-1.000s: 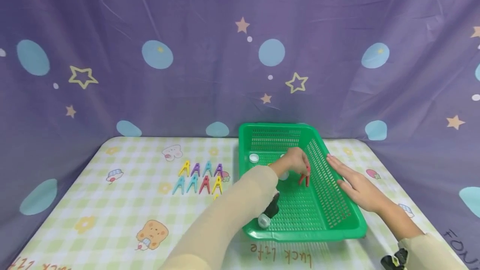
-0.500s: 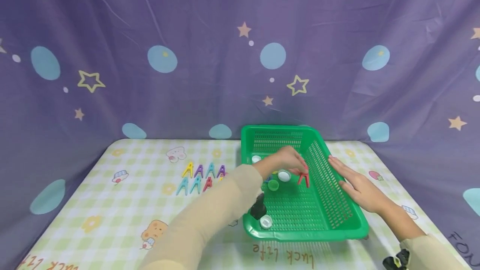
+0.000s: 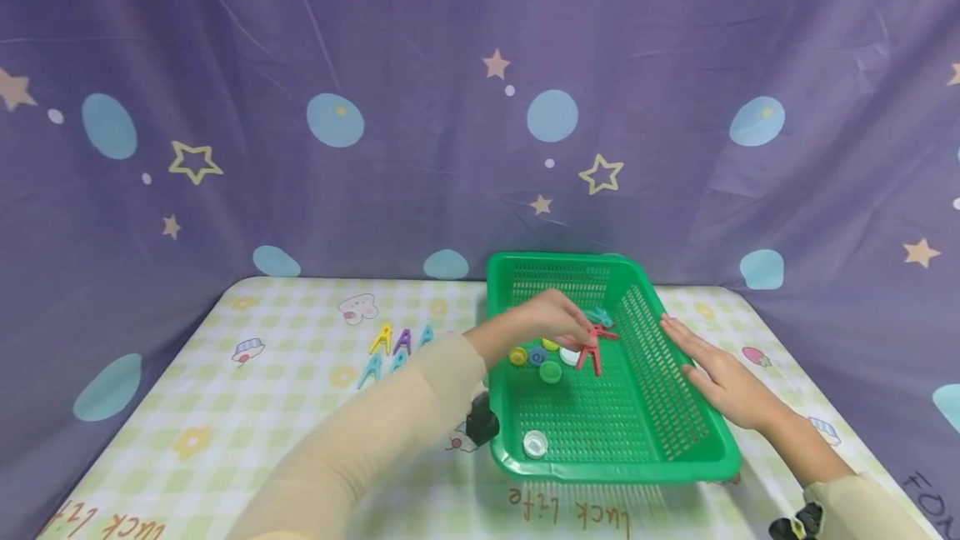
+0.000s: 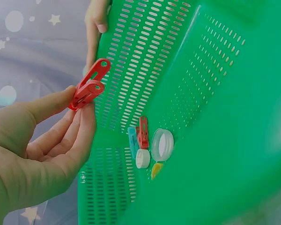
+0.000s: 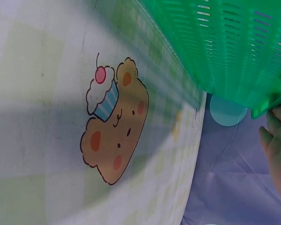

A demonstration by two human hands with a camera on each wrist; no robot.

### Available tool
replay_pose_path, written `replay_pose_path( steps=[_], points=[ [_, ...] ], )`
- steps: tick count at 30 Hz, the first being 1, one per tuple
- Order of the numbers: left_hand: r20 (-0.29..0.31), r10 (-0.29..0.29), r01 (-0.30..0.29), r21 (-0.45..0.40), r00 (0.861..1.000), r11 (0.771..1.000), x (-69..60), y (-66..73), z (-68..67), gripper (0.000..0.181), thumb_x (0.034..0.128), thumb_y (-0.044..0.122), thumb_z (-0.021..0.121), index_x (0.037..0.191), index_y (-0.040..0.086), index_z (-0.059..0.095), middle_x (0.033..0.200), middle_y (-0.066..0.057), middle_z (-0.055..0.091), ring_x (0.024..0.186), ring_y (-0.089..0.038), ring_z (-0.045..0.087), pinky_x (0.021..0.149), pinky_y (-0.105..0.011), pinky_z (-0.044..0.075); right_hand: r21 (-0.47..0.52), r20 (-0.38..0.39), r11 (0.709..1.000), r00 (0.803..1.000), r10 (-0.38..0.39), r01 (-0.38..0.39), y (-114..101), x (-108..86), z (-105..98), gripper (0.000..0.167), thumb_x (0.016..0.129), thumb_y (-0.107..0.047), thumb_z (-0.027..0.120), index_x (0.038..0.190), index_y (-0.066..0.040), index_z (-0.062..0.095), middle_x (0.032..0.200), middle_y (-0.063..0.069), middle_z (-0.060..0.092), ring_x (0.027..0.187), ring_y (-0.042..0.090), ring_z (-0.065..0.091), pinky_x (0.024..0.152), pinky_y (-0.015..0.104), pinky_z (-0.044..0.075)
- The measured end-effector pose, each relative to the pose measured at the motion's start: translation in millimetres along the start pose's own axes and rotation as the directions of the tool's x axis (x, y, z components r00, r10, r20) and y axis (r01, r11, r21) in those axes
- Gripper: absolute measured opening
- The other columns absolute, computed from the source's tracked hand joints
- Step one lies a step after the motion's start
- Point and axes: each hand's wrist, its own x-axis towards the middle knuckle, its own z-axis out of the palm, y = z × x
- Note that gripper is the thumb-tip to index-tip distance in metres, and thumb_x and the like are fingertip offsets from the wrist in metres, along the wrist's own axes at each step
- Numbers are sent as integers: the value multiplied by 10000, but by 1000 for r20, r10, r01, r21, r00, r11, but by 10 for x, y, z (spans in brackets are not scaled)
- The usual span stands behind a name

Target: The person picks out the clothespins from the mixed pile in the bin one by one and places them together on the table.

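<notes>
Over the green basket (image 3: pixel 622 472), my left hand (image 3: pixel 557 317) pinches a red clothespin (image 3: pixel 590 358) between thumb and fingertips. The left wrist view shows that clothespin (image 4: pixel 90 89) raised above the basket floor. Further back inside lie another red clothespin (image 3: pixel 606 332) and a light-blue clothespin (image 3: pixel 600 317). Bottle caps are in the basket too: a green cap (image 3: pixel 551 372), a yellow cap (image 3: pixel 517 356), a blue cap (image 3: pixel 537 356), a white cap (image 3: pixel 568 356) and a clear cap (image 3: pixel 536 443). My right hand (image 3: pixel 723 377) rests against the basket's right rim, fingers straight.
Left of the basket, clothespins lie in rows on the checked tablecloth, among them a yellow clothespin (image 3: pixel 381 338) and a purple clothespin (image 3: pixel 402 341); my left sleeve (image 3: pixel 375 448) hides some. A purple curtain (image 3: pixel 420 190) hangs behind the table.
My left hand has shifted left with the red clothespin, uncovering the other red clothespin, the light-blue one and several caps. The right hand stays at the rim.
</notes>
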Motion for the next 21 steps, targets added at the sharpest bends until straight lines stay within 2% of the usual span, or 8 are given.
replay_pose_path(
  steps=[4,7,10,12,14,21],
  points=[
    [7,6,-6,8,1000,1000,-102,-50,-80,212,811,-7,727,1019,-46,714,1002,-158,727,874,-204,724,789,-291,603,5,-20,1000,1000,-13,13,-14,-9,7,546,950,-52,465,1477,-3,329,1532,231,340,1457,-85,115,1100,-32,94],
    [-3,43,-42,86,999,995,-210,-108,-167,196,812,68,751,997,6,736,969,-119,744,831,-150,715,805,-282,594,12,-29,1000,999,-19,19,-21,-5,8,545,948,-46,469,1474,0,334,1535,222,340,1455,-86,123,1101,-31,101],
    [-7,75,-73,125,997,989,-317,-189,-263,196,810,121,765,985,34,747,936,-107,757,748,-105,706,797,-278,596,13,-20,1000,1000,-12,13,-12,-4,8,542,953,-47,465,1476,-1,330,1534,231,337,1452,-95,114,1099,-33,97],
    [-3,89,-88,115,996,989,-387,-249,-327,219,816,134,762,1006,29,742,951,-109,757,735,-80,698,815,-282,593,10,-7,1000,1000,-2,2,4,-9,7,542,958,-50,459,1480,-6,323,1529,246,334,1451,-103,100,1096,-37,88],
    [-4,83,-82,77,997,994,-442,-304,-386,247,821,119,754,1040,9,727,971,-122,754,743,-98,713,818,-285,595,10,-8,1000,1000,0,0,14,-12,7,543,958,-49,459,1482,-6,320,1531,245,330,1451,-103,98,1096,-38,87],
    [-21,87,-87,26,996,996,-668,-467,-590,306,834,139,744,1106,6,701,1033,-105,744,809,-110,720,856,-298,590,22,-18,1000,1000,-4,5,20,-12,30,545,955,-40,461,1481,-7,321,1534,240,327,1457,-92,106,1106,-29,91]
  ],
)
